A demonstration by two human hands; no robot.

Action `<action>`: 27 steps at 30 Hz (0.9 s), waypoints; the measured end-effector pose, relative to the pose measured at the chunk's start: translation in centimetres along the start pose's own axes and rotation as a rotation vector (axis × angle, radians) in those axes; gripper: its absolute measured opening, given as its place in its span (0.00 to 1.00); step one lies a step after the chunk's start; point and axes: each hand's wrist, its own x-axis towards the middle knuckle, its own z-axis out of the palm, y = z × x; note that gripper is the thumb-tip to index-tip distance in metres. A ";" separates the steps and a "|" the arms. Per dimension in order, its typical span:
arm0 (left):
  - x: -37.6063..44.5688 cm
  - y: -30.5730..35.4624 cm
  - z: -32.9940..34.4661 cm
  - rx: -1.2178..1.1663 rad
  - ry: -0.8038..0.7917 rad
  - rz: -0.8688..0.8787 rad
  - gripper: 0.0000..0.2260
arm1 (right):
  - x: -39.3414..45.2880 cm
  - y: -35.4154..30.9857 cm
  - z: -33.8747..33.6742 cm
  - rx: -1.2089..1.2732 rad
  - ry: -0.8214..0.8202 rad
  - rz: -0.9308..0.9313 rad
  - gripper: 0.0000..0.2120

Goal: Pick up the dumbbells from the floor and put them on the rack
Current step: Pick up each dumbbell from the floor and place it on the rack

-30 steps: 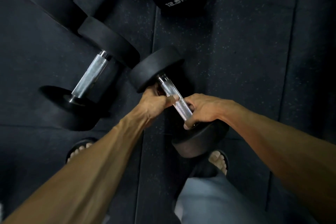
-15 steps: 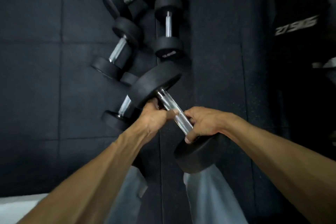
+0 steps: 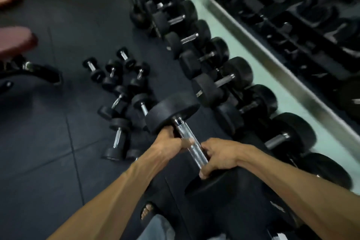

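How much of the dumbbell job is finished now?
Done: a row of dumbbells sits on the rack. In hand: the left hand and right hand grip one big dumbbell, lifted. Left: a cluster of small dumbbells lies on the floor.

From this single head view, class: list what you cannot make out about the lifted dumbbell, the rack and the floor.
- Held dumbbell: weight marking not visible; near head partly covered by the right hand; the left hand covers part of the handle.
- Rack: free slot hidden by the stored dumbbells; labels blurred.
- Mirror: reflection smeared by motion.
- Floor dumbbells: markings too small.
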 end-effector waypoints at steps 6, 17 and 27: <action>-5.0 5.5 8.9 0.097 -0.189 0.061 0.11 | -11.4 4.2 -1.2 0.093 0.122 0.055 0.17; -11.3 9.4 28.2 0.274 -0.419 0.151 0.13 | -27.9 16.7 -0.2 0.306 0.363 0.120 0.16; -10.2 12.8 44.5 0.493 -0.678 0.162 0.10 | -35.8 27.3 -1.2 0.525 0.583 0.319 0.19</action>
